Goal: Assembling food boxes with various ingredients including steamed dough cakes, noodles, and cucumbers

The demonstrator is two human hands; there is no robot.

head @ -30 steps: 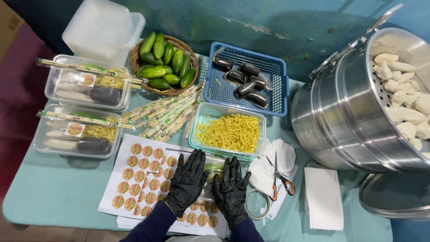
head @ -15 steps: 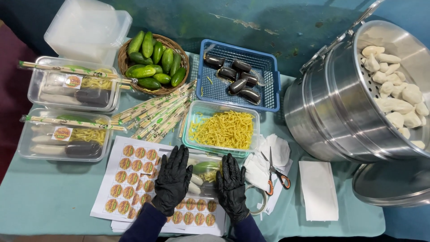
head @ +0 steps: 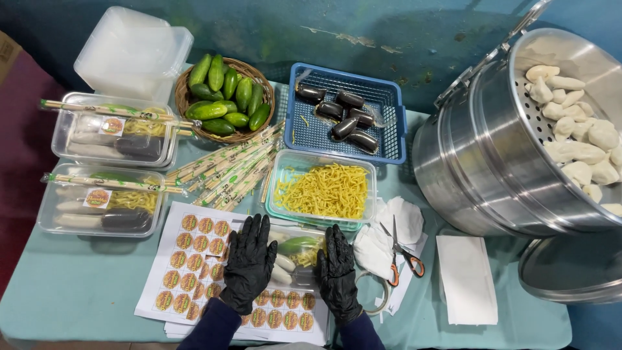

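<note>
I see both black-gloved hands flat, fingers spread, gripping nothing: left hand point(head: 248, 264) and right hand point(head: 338, 273) pressing clear lidded box point(head: 295, 256) on round-sticker sheet point(head: 194, 259) near front table edge point(head: 78, 311). Two sealed boxes point(head: 103, 194) at left, stickered. Noodle tub point(head: 322, 189) just behind; bare cloth front-left.

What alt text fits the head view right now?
Two black-gloved hands, left hand and right hand, press on a filled clear food box lying on sticker sheets. Behind are yellow noodles, chopsticks and a steamer.
</note>
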